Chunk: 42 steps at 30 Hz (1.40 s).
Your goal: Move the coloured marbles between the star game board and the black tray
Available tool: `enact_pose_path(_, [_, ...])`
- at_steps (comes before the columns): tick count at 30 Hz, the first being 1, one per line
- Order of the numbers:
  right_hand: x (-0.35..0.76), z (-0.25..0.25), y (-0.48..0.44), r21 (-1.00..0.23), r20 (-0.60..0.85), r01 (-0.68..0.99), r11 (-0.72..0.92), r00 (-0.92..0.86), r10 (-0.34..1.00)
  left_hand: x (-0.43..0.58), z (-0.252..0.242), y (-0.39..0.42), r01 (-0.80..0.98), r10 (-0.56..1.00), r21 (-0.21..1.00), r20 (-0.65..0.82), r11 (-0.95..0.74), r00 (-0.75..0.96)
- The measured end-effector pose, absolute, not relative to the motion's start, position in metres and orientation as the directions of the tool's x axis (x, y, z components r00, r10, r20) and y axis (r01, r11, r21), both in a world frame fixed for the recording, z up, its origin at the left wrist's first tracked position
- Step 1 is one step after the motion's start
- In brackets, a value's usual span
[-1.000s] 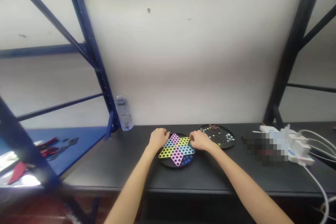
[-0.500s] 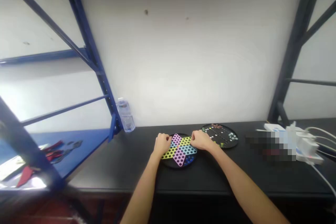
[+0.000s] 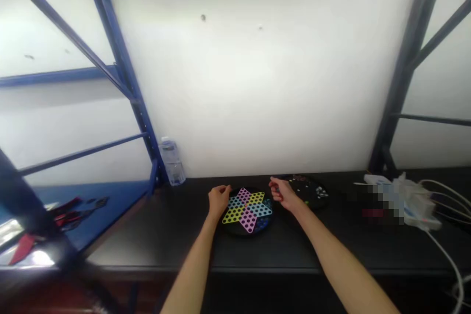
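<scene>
A round black tray carries a star-shaped board with pink, yellow and light blue points full of dark holes. Blue pieces lie at its lower right. At the tray's left edge is my left hand, fingers closed together; whatever they pinch, if anything, is too small to name. My right hand is raised off the board, between it and a second round black tray with small pale and green pieces. Its fingers are curled, and their contents cannot be made out.
A clear plastic bottle leans at the back left by the blue rack post. On the right stand a white power strip with plugs and cables. Red-handled tools lie on the blue shelf at left.
My right hand has lifted off the star board's right side and turned, its curled fingers now showing. My left hand stays near the left edge. The view has shifted slightly.
</scene>
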State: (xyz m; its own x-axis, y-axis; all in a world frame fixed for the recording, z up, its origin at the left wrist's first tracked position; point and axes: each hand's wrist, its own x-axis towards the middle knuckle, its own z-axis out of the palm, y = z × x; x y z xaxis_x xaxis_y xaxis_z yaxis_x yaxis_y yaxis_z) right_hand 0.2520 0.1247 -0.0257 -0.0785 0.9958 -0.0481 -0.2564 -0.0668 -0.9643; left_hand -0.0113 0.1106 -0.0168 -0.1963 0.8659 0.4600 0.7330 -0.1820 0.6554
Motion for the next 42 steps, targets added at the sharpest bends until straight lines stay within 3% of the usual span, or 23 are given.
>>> enact_pose_path(2, [0.252, -0.026, 0.123, -0.984, 0.135, 0.113, 0.137, -0.025, 0.991, -0.012, -0.016, 0.11, 0.705, 0.857, 0.69, 0.452, -0.16, -0.247])
enact_pose_path(4, [0.253, -0.026, 0.119, -0.829, 0.268, 0.479, 0.288, -0.11, 0.957, -0.014, -0.016, 0.11, 0.69, 0.849, 0.708, 0.449, -0.148, -0.279])
enact_pose_path(6, [0.254, -0.026, 0.115, -0.645, 0.263, 0.675, 0.358, -0.244, 0.934, -0.019, -0.017, 0.112, 0.689, 0.839, 0.713, 0.449, -0.129, -0.308])
enact_pose_path(8, [0.254, -0.027, 0.112, -0.549, 0.215, 0.746, 0.377, -0.31, 0.926, -0.026, -0.019, 0.114, 0.697, 0.826, 0.711, 0.447, -0.095, -0.343])
enact_pose_path(13, [0.253, -0.034, 0.114, -0.498, 0.181, 0.778, 0.383, -0.339, 0.923, -0.038, -0.027, 0.119, 0.703, 0.82, 0.711, 0.405, -0.006, -0.404])
enact_pose_path(17, [0.251, -0.033, 0.116, -0.616, 0.208, 0.708, 0.345, -0.276, 0.938, -0.036, -0.03, 0.118, 0.719, 0.835, 0.695, 0.405, -0.016, -0.373])
enact_pose_path(19, [0.25, -0.029, 0.116, -0.784, 0.219, 0.542, 0.301, -0.212, 0.952, -0.035, -0.03, 0.118, 0.723, 0.842, 0.691, 0.403, -0.023, -0.359])
enact_pose_path(22, [0.252, -0.022, 0.117, -0.992, 0.109, 0.048, 0.12, -0.194, 0.975, -0.034, -0.031, 0.118, 0.728, 0.847, 0.685, 0.404, -0.029, -0.346])
enact_pose_path(24, [0.255, -0.02, 0.118, -0.971, 0.04, -0.238, -0.02, -0.245, 0.969, -0.034, -0.032, 0.119, 0.738, 0.848, 0.675, 0.405, -0.024, -0.343])
enact_pose_path(27, [0.257, -0.022, 0.121, -0.922, 0.012, -0.379, -0.082, -0.239, 0.971, -0.034, -0.032, 0.12, 0.75, 0.847, 0.661, 0.407, -0.014, -0.343])
enact_pose_path(29, [0.257, -0.026, 0.122, -0.952, 0.011, -0.304, -0.033, -0.144, 0.99, -0.034, -0.032, 0.121, 0.759, 0.849, 0.652, 0.408, -0.012, -0.337])
enact_pose_path(32, [0.255, -0.028, 0.12, -0.982, 0.158, 0.111, 0.154, 0.025, 0.987, -0.034, -0.032, 0.12, 0.765, 0.851, 0.643, 0.413, -0.019, -0.326])
enact_pose_path(34, [0.254, -0.028, 0.117, -0.848, 0.31, 0.453, 0.273, 0.007, 0.951, -0.033, -0.032, 0.119, 0.771, 0.853, 0.637, 0.415, -0.025, -0.316])
enact_pose_path(36, [0.253, -0.027, 0.114, -0.669, 0.367, 0.659, 0.342, -0.107, 0.924, -0.032, -0.032, 0.118, 0.779, 0.857, 0.626, 0.416, -0.027, -0.304])
enact_pose_path(39, [0.254, -0.027, 0.111, -0.526, 0.31, 0.758, 0.387, -0.253, 0.917, -0.032, -0.033, 0.117, 0.792, 0.857, 0.609, 0.429, -0.041, -0.285])
enact_pose_path(42, [0.255, -0.026, 0.111, -0.488, 0.25, 0.765, 0.42, -0.338, 0.907, -0.031, -0.033, 0.116, 0.794, 0.858, 0.606, 0.432, -0.048, -0.277])
